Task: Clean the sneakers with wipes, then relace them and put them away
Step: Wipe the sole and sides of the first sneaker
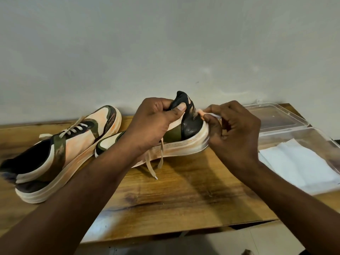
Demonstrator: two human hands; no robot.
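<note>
A cream, black and camouflage sneaker [185, 142] lies on its side on the wooden table [174, 196], heel to the right. My left hand [152, 124] pinches its black heel collar between thumb and fingers. My right hand [233, 129] pinches a small white wipe [213, 115] against the back of the heel. Cream lace ends [151, 168] hang loose from this sneaker over the table. The second sneaker [60, 150] lies to the left, laced, its toe toward the wall.
A clear plastic box [320, 137] holding white wipes [298, 164] stands at the right edge of the table, with its clear lid [276, 115] behind it by the grey wall. The table's front edge runs just below my forearms.
</note>
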